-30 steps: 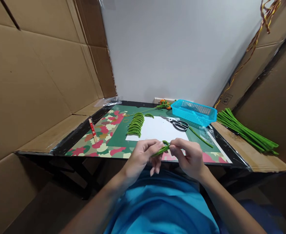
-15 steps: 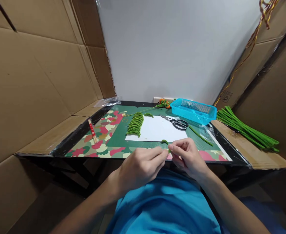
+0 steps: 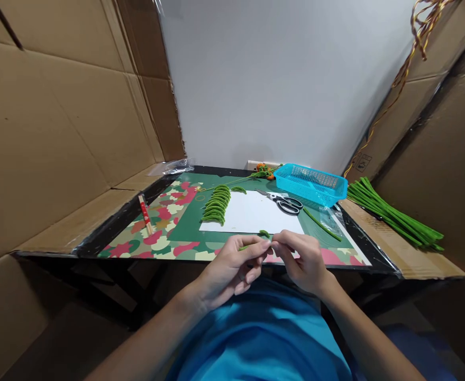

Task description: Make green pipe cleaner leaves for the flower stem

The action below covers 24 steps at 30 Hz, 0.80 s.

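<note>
My left hand [image 3: 236,267] is closed in a pinch on a short green pipe cleaner piece [image 3: 244,247], of which only a bit shows between the fingers. My right hand [image 3: 301,259] pinches at the same spot, fingertips meeting those of the left; the piece's end is mostly hidden there. Just beyond the hands lies a small curled green pipe cleaner piece [image 3: 264,233]. A row of bent green pipe cleaner pieces [image 3: 216,205] lies along the left side of a white sheet [image 3: 252,211], with a single bent piece [image 3: 239,189] at its top edge.
Black-handled scissors [image 3: 288,205] lie on the sheet's right side, near a straight green stem [image 3: 321,225]. Behind stands a blue plastic basket [image 3: 311,185] beside orange flowers [image 3: 266,170]. Green pipe cleaners [image 3: 394,214] are bundled at right; wrapped chopsticks [image 3: 145,211] lie left. Cardboard walls flank the table.
My left hand has rolled so its fingers and palm side show, with a green bit visible in them. My right fingers have curled in more. The view has shifted slightly.
</note>
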### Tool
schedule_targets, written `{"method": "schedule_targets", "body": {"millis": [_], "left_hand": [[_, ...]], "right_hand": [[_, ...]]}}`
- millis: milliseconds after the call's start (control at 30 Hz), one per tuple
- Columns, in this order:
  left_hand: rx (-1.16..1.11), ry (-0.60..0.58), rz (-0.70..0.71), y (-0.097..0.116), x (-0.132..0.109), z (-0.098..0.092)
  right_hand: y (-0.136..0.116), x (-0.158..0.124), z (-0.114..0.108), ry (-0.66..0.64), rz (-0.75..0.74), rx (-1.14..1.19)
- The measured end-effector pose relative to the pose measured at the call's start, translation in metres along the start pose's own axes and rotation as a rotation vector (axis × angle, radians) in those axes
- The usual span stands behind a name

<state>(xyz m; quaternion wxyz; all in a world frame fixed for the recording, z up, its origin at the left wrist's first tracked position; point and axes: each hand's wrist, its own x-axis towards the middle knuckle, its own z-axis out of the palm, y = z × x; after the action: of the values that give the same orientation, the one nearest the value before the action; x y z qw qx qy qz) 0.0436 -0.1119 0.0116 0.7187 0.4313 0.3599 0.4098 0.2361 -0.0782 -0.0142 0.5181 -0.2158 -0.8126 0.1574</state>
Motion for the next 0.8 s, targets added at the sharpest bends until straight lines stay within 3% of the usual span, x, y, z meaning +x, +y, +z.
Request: {"method": "schedule_targets", "body": {"millis": [67, 167, 233, 300, 367, 433, 500, 600, 667, 800], "left_hand": [[-0.022, 0.014, -0.011, -0.001, 0.0, 0.001], [0.103, 0.052, 0.08, -0.007, -0.003, 0.005], [0.347, 0.158, 0.314, -0.011, -0.004, 0.005], [0.692, 0.254, 0.654, -0.012, -0.004, 0.001], [1.018, 0.189, 0.937, -0.009, -0.001, -0.008], [1.213, 0.061, 1.045, -0.004, 0.005, -0.019], [1.23, 0.033, 1.113, 0.001, 0.011, -0.025], [1.051, 0.105, 1.029, 0.005, 0.015, -0.02], [0.853, 0.148, 0.817, 0.005, 0.014, -0.011], [0.394, 0.084, 0.402, 0.001, 0.015, 0.0]], "right_hand": [[-0.001, 0.0, 0.0, -0.011, 0.037, 0.044], [-0.006, 0.001, 0.003, -0.021, 0.241, 0.239], [-0.008, -0.001, 0.008, 0.021, 0.385, 0.394], [-0.008, -0.003, 0.015, 0.08, 0.481, 0.535], [-0.006, -0.005, 0.021, 0.109, 0.542, 0.656], [-0.004, -0.007, 0.023, 0.119, 0.584, 0.735], [-0.004, -0.008, 0.021, 0.141, 0.572, 0.735], [-0.004, -0.006, 0.014, 0.164, 0.481, 0.64], [-0.004, -0.006, 0.009, 0.153, 0.427, 0.547], [0.003, -0.01, 0.005, 0.112, 0.227, 0.183]]}}
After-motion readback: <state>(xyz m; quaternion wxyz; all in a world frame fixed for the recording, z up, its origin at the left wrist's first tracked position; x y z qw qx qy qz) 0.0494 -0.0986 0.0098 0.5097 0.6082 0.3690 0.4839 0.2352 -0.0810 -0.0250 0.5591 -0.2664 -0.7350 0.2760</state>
